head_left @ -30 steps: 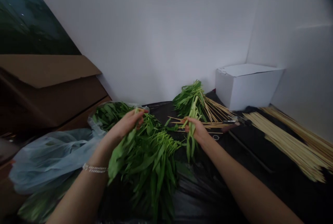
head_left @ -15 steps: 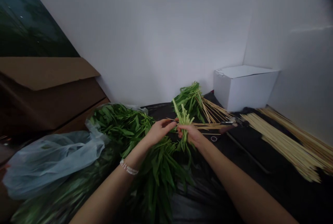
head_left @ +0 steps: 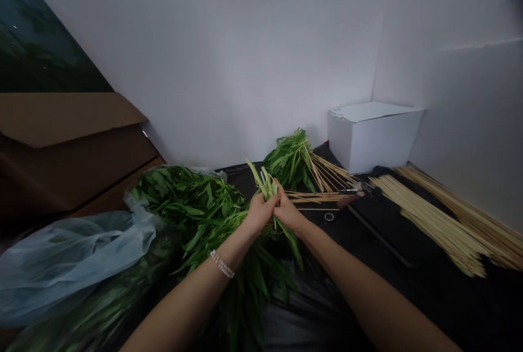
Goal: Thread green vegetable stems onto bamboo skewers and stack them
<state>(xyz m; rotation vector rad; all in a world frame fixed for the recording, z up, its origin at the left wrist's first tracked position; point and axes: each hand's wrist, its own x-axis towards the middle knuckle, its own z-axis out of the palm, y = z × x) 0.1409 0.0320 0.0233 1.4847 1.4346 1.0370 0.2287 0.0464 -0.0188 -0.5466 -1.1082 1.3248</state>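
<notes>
My left hand (head_left: pixel 260 212) and my right hand (head_left: pixel 288 213) meet around a bunch of leafy greens (head_left: pixel 265 182). Both are closed on it, thumbs side by side. Pale cut stems stick up above the fingers, while green leaves hang below. A heap of loose leafy greens (head_left: pixel 192 191) lies beside my left hand, and more leaves spread under my wrists. Just beyond my right hand are several thin wooden sticks (head_left: pixel 322 197). Behind them rests a pile of greens (head_left: pixel 291 158) with sticks (head_left: pixel 333 171) fanning out from it.
A clear plastic bag (head_left: pixel 81 259) lies at the left, below an open cardboard box (head_left: pixel 61 161). To the right are long bundled sticks (head_left: pixel 433 221), a flat black object (head_left: pixel 384 226) and a small ring (head_left: pixel 329 217). A white box (head_left: pixel 379 139) stands against the wall.
My left hand has moved right and closed on the bunch, next to my right hand. The bunch has shifted slightly left. The view has turned a little.
</notes>
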